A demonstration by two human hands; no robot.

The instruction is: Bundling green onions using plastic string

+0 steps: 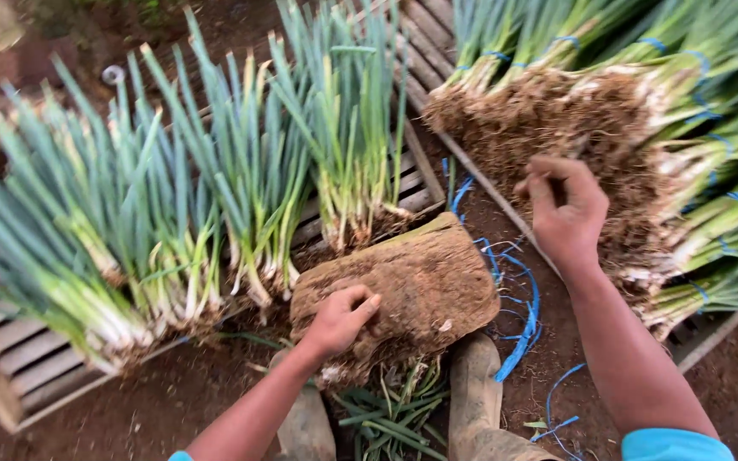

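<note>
Soil covers nearly everything here: reddish-brown ground, muddy boots, clotted roots. The left hand (pixel 339 318) rests on a thick slab of wood (pixel 403 286), its surface rough, fibrous and caked with dirt, one edge rounded like a split log. The fingers are curled loosely over the slab's near face, thumb extended along the top, pressing rather than wrapping it. The slab lies tilted between the person's knees, above a bundle of green onions (pixel 390 414) whose stalks poke out underneath, between the two muddy boots (pixel 476 397).

The right hand (pixel 564 209) reaches to the stacked, tied bunches (pixel 642 128) on the right. Its fingers are bent inward in a loose fist against the matted, hairy root mass; whether they pinch anything cannot be told. These bunches lie sideways, white bases and tangled tan roots facing the person, each bound by a thin blue band.

Blue plastic ties (pixel 518 316) lie scattered in loops on the soil just right of the slab. To the left, loose onions (pixel 172 222) lean upright on a slatted wooden pallet (pixel 36 358), their long tubular leaves blue-green, stems pale and smooth, roots gritty with earth.
</note>
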